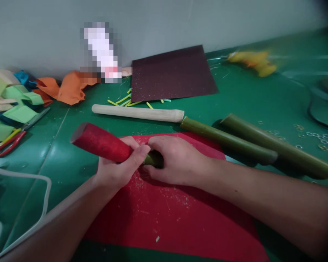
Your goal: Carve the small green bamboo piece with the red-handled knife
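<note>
My left hand [120, 165] is wrapped round a red cylinder [101, 142], whose wide end points to the upper left. Close against it, my right hand [177, 160] has its fingers curled round a short dark green piece [154, 159], mostly hidden by the fingers. Whether the red cylinder and the green piece are joined cannot be seen. Both hands are over a red sheet [180, 222] scattered with pale shavings. Beyond them a pale stick [139, 112] lies beside a green bamboo piece [226, 140].
Another bamboo piece [278, 145] lies at the right near small rings [318, 136]. A dark brown sheet [172, 74] lies behind. Scissors [11, 143] and coloured paper [71, 87] are at the left, with a white cable [47, 193]. A yellow object [253, 62] is at the back.
</note>
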A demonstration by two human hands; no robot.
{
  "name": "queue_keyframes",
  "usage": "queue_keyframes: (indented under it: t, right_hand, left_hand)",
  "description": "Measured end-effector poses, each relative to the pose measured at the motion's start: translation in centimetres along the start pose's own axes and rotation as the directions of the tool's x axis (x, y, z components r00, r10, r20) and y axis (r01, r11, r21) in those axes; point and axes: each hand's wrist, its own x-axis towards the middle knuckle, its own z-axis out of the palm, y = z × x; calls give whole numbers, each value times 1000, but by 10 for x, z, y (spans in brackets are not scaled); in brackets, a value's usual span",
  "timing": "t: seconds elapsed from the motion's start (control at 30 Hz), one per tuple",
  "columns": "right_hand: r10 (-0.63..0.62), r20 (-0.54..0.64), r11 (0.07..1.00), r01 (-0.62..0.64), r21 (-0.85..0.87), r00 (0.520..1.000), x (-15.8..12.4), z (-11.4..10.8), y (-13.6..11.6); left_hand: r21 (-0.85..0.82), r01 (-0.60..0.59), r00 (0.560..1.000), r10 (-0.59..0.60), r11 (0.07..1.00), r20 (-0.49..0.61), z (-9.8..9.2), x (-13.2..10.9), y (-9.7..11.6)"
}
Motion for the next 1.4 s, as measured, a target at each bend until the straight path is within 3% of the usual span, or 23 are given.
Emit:
queue_keyframes:
  t: [0.13, 0.3, 0.37, 0.47, 0.63, 0.73, 0.8, 1.03, 1.23, 1.4]
  right_hand:
    - [-4, -10, 1000, 4, 4, 1000, 0, 1, 1]
    - [-13, 1, 1000, 13, 15, 1000, -1, 2, 1]
    - [-13, -11, 1000, 13, 9, 1000, -1, 2, 1]
    - [-35, -51, 999, 35, -11, 998, 0, 2, 1]
    - [-46, -52, 999, 45, -31, 998, 0, 1, 1]
    - [-8, -4, 1000, 8, -17, 1000, 1, 0, 0]
    - [15, 25, 1000, -14, -16, 1000, 1, -1, -1]
    - [-5, 11, 1000, 5, -20, 1000, 1, -2, 1]
    - [-44, -10, 999, 44, 16, 999, 0, 0, 0]
    - [-61, -36, 998, 62, 28, 997, 0, 1, 1]
  left_hand:
    - [20, -118, 989, 115, 993, 97, -3, 2, -3]
    - [37, -119, 985, 114, 992, 132, -2, 3, -3]
    - [40, -103, 992, 100, 994, 73, 1, 1, -1]
    - [71, -30, 992, 39, 997, -121, 7, -3, 1]
    - [25, 88, 982, -83, 996, -171, 11, -3, 2]
    - [-87, 214, 947, -228, 973, -226, 9, 1, 2]
    - [-136, 228, 937, -256, 964, -238, 8, 3, 3]
    - [-21, 160, 985, -161, 987, -54, 4, 1, 8]
    - [47, -76, 996, 73, 996, 52, 0, 2, 0]
    - [52, -80, 997, 80, 995, -8, 3, 1, 1]
